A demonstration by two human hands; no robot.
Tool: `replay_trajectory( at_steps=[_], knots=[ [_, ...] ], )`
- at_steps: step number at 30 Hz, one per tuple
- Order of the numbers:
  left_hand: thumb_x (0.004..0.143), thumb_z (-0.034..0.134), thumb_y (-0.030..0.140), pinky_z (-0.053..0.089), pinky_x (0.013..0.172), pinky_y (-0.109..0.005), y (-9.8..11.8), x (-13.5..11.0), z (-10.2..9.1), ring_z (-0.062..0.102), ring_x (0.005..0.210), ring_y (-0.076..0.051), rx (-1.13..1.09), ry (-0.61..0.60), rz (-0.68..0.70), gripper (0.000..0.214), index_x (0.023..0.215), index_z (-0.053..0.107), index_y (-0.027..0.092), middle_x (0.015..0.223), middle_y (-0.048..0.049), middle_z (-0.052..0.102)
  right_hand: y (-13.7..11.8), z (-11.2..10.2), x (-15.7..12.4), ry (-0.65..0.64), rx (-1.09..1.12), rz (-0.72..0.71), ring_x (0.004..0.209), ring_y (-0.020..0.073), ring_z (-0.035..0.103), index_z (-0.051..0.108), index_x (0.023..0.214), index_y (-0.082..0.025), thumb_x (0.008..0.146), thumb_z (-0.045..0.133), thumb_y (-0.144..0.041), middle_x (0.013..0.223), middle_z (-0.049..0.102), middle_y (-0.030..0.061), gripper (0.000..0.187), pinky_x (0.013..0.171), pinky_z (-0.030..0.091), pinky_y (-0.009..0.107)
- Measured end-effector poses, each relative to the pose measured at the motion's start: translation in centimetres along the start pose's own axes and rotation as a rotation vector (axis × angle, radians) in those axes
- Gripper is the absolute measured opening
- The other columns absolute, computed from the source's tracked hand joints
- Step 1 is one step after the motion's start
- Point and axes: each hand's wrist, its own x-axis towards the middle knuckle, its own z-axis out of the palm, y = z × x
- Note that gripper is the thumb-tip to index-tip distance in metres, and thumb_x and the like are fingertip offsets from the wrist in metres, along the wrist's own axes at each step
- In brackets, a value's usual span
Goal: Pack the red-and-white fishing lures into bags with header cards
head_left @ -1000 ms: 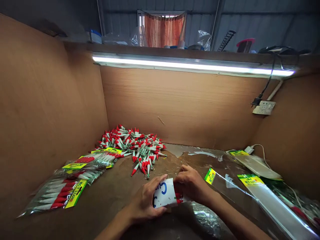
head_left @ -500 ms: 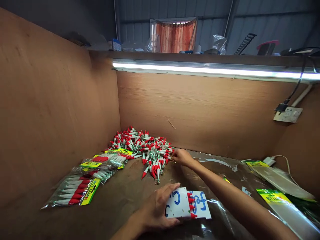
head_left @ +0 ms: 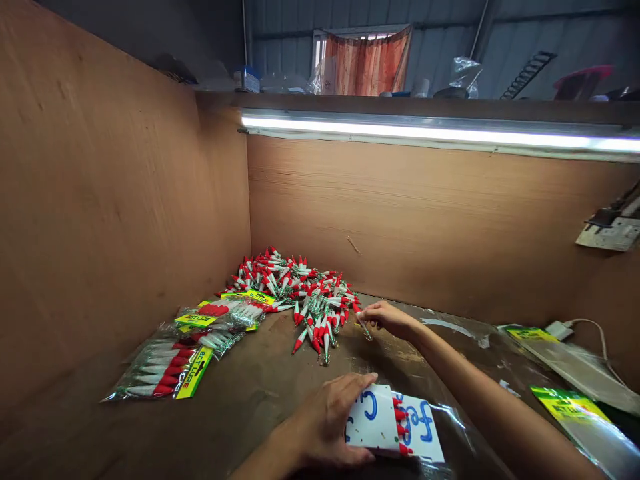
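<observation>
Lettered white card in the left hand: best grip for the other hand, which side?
Probably pinch the white card by its right end, from the right: that end sticks out past the red lure tips, while the left hand wraps the left end.

So it's all bare skin in shot. The left hand (head_left: 333,423), around 6 o'clock, has a broad back that narrows at the wrist, with the thumb (head_left: 353,457) showing whole. Its left forearm (head_left: 275,447) is just a short bare stub cut off by the frame near 7. Right hand (head_left: 387,317), toward 4 o'clock, looks smaller, finger detail kinda too tiny to make out. The right forearm (head_left: 480,393) is bare too, pretty slim and smooth, getting thicker toward the frame edge between 4 and 5.
</observation>
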Motion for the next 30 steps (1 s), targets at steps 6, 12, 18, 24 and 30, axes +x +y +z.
replay_trajectory(
  at_steps=[6, 12, 18, 24, 30],
  knots=[
    [0.062, 0.083, 0.034, 0.04, 0.113, -0.048, 0.2, -0.2, 0.2, 0.047, 0.135, -0.035, -0.01, -0.104, 0.026, 0.112, 0.156, 0.021, 0.032, 0.154, -0.0085, 0.044, 3.1, -1.2, -8.7, -0.13, 0.01, 0.109, 0.05, 0.0105, 0.045, 0.074, 0.071, -0.014, 0.08, 0.064, -0.05, 0.057, 0.06, 0.0, 0.038, 0.049, 0.033, 0.023],
    [0.064, 0.083, 0.035, 0.039, 0.114, -0.045, 0.2, -0.1, 0.4, 0.047, 0.136, -0.033, 0.023, -0.119, 0.002, 0.107, 0.154, 0.025, 0.032, 0.153, -0.0076, 0.044, 2.6, 1.7, -10.5, 0.004, -0.103, 0.138, 0.07, 0.0184, 0.06, 0.077, 0.093, -0.022, 0.068, 0.078, -0.028, 0.078, 0.071, 0.0019, 0.026, 0.062, 0.038, 0.026],
    [0.066, 0.083, 0.035, 0.038, 0.115, -0.044, -0.3, -0.3, 0.6, 0.046, 0.136, -0.032, 0.014, -0.117, -0.002, 0.104, 0.153, 0.028, 0.03, 0.153, -0.0081, 0.044, 0.9, 1.5, -11.4, 0.277, 0.019, -0.063, 0.083, 0.0215, 0.063, 0.071, 0.118, -0.024, 0.081, 0.066, -0.021, 0.093, 0.072, 0.007, 0.038, 0.076, 0.046, 0.032],
    [0.066, 0.083, 0.034, 0.04, 0.112, -0.045, 0.2, 0.1, 0.5, 0.049, 0.133, -0.033, -0.009, -0.1, -0.035, 0.102, 0.153, 0.029, 0.028, 0.15, -0.0103, 0.047, 1.6, -0.9, -17.2, 0.295, 0.511, 0.065, 0.076, 0.0183, 0.066, 0.073, 0.101, -0.016, 0.081, 0.073, -0.041, 0.087, 0.073, 0.0052, 0.033, 0.07, 0.051, 0.03],
    [0.068, 0.082, 0.035, 0.038, 0.114, -0.047, 0.1, 0.0, 0.6, 0.045, 0.136, -0.034, -0.012, -0.106, -0.066, 0.101, 0.153, 0.029, 0.029, 0.153, -0.0107, 0.044, 1.9, 0.9, -21.0, 0.298, 0.542, 0.158, 0.081, 0.0186, 0.067, 0.075, 0.093, -0.017, 0.077, 0.079, -0.038, 0.089, 0.075, 0.0042, 0.027, 0.073, 0.049, 0.028]
  ],
)
